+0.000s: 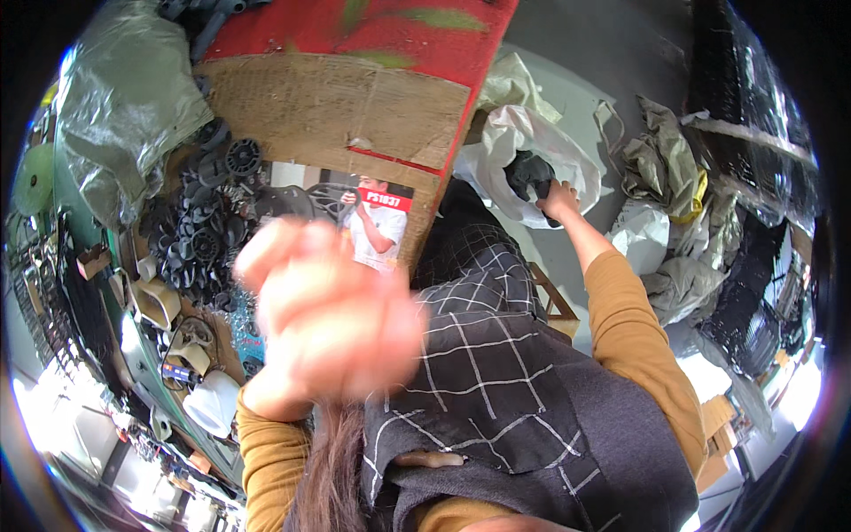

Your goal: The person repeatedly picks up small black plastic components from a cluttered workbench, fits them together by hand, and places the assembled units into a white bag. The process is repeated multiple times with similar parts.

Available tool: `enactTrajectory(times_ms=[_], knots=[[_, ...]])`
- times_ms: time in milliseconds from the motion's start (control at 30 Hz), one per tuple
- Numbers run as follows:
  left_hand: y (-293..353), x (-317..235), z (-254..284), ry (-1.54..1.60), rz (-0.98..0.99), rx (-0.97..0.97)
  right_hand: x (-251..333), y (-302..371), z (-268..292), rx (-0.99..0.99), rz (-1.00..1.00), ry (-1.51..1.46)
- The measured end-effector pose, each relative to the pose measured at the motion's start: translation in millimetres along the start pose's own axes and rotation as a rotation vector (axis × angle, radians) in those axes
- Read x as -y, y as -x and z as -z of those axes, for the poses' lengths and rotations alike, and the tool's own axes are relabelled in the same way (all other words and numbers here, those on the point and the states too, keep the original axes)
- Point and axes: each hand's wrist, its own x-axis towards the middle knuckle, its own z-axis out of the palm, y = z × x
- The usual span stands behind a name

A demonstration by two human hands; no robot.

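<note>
My left hand (332, 310) is raised close in front of me, over the near edge of the workbench. Its fingers look curled but are smeared by motion, so what they hold, if anything, does not show. Off to the right, my right hand (560, 202) reaches to the mouth of a white woven sack (581, 173). Its fingers close at the edge of a black plastic part (529, 175) there; the part's exact kind is unclear. A heap of dark grey wheel-like plastic parts (199, 213) lies on the bench at the left.
The bench has a worn cardboard sheet (355, 106) and a red surface (292, 27). A printed picture card (379, 226) lies near its edge. Clear plastic bags (133, 106) hang over the left side. Crumpled sacks (660, 160) lie at the right, and a wooden stool (554, 306) stands beside me.
</note>
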Motion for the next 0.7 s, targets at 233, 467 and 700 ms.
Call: enactTrajectory(times_ms=[233, 467, 700], knots=[[-48, -68, 33, 0.863, -0.123, -0.332, 49, 4, 9, -0.307, 0.391, -0.227], [-61, -63, 44, 0.771, -0.460, -0.521, 204, -26, 233, -0.996, 0.989, -0.635], [-73, -52, 56, 0.265, -0.335, -0.673, 344, -108, 372, -1.182, 0.726, -0.145]])
